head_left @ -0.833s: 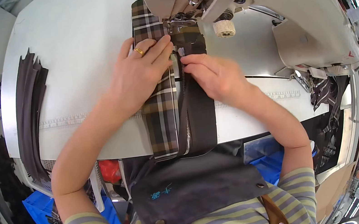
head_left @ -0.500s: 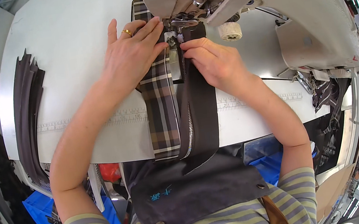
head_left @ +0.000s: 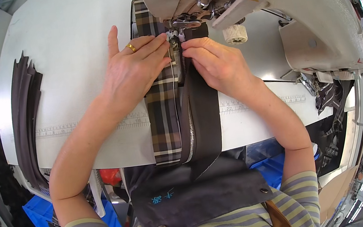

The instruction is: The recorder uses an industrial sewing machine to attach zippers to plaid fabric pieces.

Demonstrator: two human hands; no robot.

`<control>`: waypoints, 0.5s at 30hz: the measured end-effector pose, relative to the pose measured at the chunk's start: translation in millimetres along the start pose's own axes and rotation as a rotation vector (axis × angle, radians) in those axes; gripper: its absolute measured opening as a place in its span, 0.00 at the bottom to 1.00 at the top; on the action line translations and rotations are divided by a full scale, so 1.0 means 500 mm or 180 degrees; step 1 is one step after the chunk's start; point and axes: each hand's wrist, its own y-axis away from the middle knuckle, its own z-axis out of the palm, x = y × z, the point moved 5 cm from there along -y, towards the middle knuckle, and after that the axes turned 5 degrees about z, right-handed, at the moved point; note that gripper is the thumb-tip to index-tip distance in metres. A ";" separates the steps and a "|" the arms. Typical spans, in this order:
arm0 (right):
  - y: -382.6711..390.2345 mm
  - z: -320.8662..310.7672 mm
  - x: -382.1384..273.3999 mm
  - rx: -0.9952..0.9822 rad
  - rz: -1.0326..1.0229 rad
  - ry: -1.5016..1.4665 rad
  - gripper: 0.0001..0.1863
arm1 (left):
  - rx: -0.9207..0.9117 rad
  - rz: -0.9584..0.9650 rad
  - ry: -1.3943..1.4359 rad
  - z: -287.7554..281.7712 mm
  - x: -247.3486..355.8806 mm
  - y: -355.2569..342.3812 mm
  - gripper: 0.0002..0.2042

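Note:
Plaid fabric (head_left: pixel 165 134) lies lengthwise under the sewing machine's presser foot (head_left: pixel 175 36). Along its right edge run a metal-toothed zipper (head_left: pixel 191 133) and a wide dark fabric strip (head_left: pixel 206 114). My left hand (head_left: pixel 138 66), with a ring on one finger, rests flat on the plaid, fingers stretched and fingertips just left of the foot. On the other side, my right hand (head_left: pixel 218 62) pinches the zipper's edge close to the foot, thumb and fingers together. The needle's tip is hard to make out among the metal parts.
The sewing machine (head_left: pixel 310 2) stands over the table's far right. A stack of dark fabric strips (head_left: pixel 28 121) lies at the left. A printed ruler (head_left: pixel 77 128) crosses the white table (head_left: pixel 65 46). Blue bins (head_left: pixel 43 221) sit below, and dark scraps (head_left: pixel 334 96) hang at right.
My left hand has slid a little toward me along the plaid, its fingertips now beside the presser foot. My right hand stays nearly where it was, still pinching the zipper's edge.

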 end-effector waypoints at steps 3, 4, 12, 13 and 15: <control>-0.003 0.002 -0.001 0.0059 -0.0035 -0.0106 0.12 | -0.0046 -0.0016 -0.0011 -0.007 -0.001 0.003 0.13; -0.005 0.004 0.000 0.0078 0.0045 -0.0282 0.12 | -0.0070 -0.0005 -0.0077 -0.010 -0.001 0.004 0.13; -0.006 0.005 0.002 0.0152 0.0092 0.0049 0.12 | -0.0103 0.0036 -0.0018 -0.003 -0.002 -0.006 0.12; -0.004 0.004 0.003 0.0131 0.0088 0.0060 0.12 | -0.0075 0.0046 -0.0031 -0.002 -0.001 -0.007 0.12; -0.001 0.002 0.003 0.0109 0.0087 0.0069 0.12 | -0.0048 0.0057 -0.0044 -0.001 0.001 -0.006 0.12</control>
